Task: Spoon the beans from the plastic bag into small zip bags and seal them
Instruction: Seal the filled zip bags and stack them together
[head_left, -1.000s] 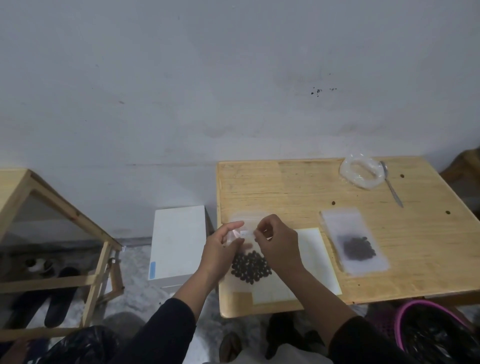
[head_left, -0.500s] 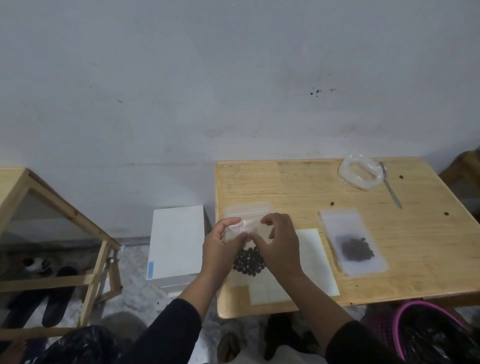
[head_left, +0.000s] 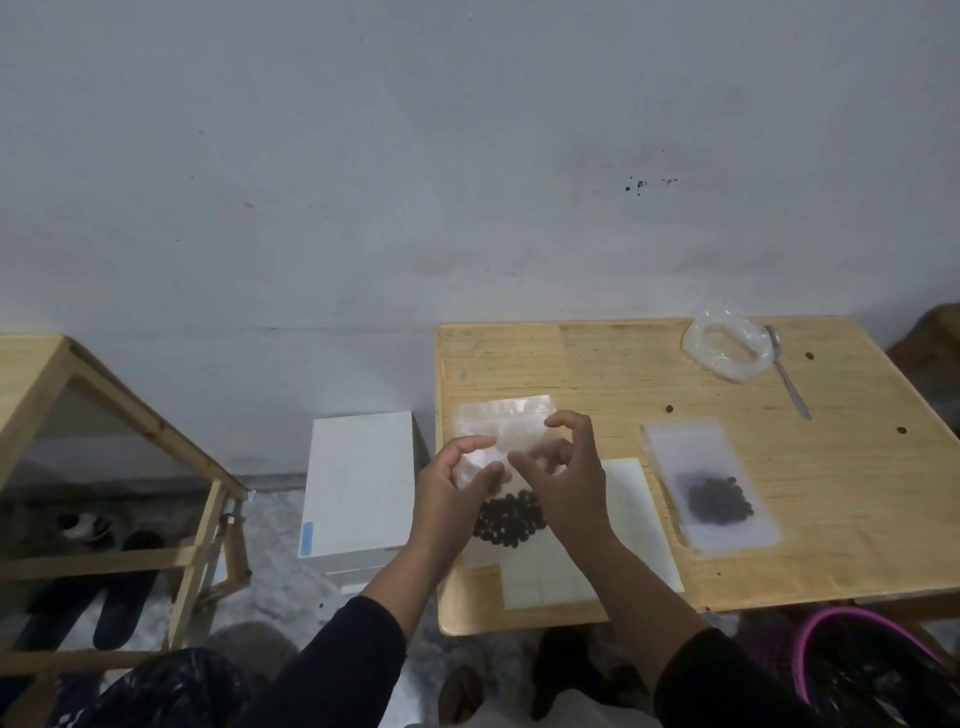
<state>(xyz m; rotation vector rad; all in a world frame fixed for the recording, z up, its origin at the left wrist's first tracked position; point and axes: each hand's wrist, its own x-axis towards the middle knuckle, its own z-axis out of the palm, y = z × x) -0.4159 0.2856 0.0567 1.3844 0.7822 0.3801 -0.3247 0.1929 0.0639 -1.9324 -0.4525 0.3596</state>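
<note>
The small clear zip bag of dark beans lies between both hands — its long axis near-to-far, mouth far; left hand and right hand pinch its upper part.

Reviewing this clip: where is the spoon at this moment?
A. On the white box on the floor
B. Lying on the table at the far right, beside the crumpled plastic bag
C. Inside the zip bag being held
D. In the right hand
B: the spoon lies on the table just right of the crumpled plastic bag, while both hands are on the zip bag.
</note>
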